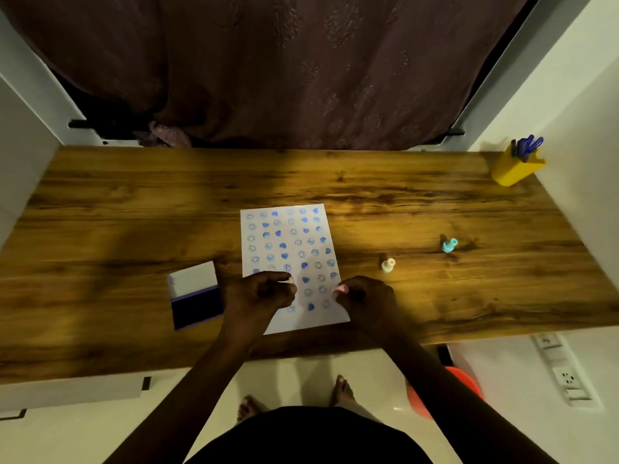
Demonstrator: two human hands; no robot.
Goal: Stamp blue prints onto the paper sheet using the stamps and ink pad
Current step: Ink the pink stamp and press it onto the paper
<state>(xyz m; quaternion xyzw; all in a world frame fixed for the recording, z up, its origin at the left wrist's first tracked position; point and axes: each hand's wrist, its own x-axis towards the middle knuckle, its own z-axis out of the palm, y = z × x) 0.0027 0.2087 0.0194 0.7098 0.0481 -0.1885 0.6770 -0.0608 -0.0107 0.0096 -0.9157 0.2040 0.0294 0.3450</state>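
Both hands are curled over the white paper sheet of blue prints — left hand and right hand each pinching a small pink stamp.

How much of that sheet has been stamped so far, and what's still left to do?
Most of it looks done: the paper sheet carries rows of blue smileys and hearts from the top almost to the bottom. In hand: the left hand and right hand each pinch a small pink stamp over the last rows. The ink pad lies open. Left: a few gaps near the bottom edge, partly hidden.
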